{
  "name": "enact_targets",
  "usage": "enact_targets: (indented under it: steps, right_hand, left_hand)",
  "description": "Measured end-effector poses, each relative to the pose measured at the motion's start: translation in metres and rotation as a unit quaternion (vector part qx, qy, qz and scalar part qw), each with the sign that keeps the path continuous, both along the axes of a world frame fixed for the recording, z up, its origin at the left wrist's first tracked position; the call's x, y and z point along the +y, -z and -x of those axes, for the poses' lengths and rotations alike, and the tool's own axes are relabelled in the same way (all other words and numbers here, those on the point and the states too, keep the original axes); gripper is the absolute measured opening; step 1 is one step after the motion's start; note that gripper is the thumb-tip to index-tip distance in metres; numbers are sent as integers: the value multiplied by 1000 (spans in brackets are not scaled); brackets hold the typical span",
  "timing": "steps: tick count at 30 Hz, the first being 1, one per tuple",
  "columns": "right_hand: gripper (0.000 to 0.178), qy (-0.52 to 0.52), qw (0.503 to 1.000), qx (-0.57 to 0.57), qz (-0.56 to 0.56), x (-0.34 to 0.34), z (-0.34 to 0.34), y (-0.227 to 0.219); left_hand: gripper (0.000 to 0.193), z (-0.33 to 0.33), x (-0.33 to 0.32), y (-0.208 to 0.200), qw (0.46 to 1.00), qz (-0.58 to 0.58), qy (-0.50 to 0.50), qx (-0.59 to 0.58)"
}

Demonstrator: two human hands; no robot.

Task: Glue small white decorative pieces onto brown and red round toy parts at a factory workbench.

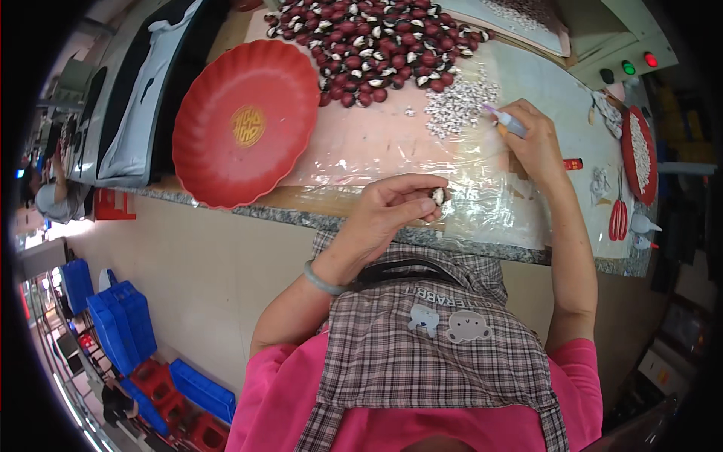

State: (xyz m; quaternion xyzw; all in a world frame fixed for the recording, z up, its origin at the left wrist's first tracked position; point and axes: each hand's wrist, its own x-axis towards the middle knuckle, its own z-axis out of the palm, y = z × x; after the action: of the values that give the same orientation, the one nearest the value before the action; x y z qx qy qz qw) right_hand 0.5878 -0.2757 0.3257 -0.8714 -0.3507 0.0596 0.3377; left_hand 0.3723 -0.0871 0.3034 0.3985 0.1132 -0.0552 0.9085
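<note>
My left hand (388,207) is just above the table's near edge, pinching a small black-and-white ornament piece (439,196) between thumb and fingers. Farther right, my right hand (538,143) is closed round a small squeeze bottle (512,124) with a slim purple tip. That tip points at a spread of tiny white-and-dark pieces (456,102) on the clear plastic sheet. Behind them lies a big heap of dark red, rounded pieces (354,56) with black and white parts. A scalloped red dish (282,113) with a gold emblem stands left of the heap, nothing in it.
Red-handled scissors (618,220) and a red plate (628,167) of white bits lie at right. A switch box (614,49) with green and red lights stands behind. Left are a black tray (167,98) and, on the floor, blue crates (120,316). The granite edge (301,218) runs in front.
</note>
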Motion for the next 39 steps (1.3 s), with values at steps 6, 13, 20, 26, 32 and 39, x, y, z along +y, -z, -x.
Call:
enact_targets:
  steps: [6, 13, 20, 26, 32, 39]
  right_hand:
    - [13, -31, 999, -35, -1, 8, -7, -2]
    - [9, -16, 880, 414, -232, 9, 47, -18]
    - [13, -3, 854, 435, -284, 4, 88, -25]
    - [13, 15, 855, 450, -259, 0, 104, -30]
    - [13, 12, 886, 408, -219, 2, 110, -31]
    - [12, 17, 906, 371, -203, 1, 111, -27]
  left_hand:
    - [31, 1, 0, -1, 1000, 10, 3, -23]
    - [30, -4, -1, -9, 999, -35, -39, -16]
    - [30, -13, -13, -7, 996, -72, -42, -19]
    - [31, -13, -16, -5, 994, -99, -41, -28]
    - [31, -12, -16, -6, 991, -124, -33, -37]
    - [29, -10, -16, -3, 988, -145, -26, -49]
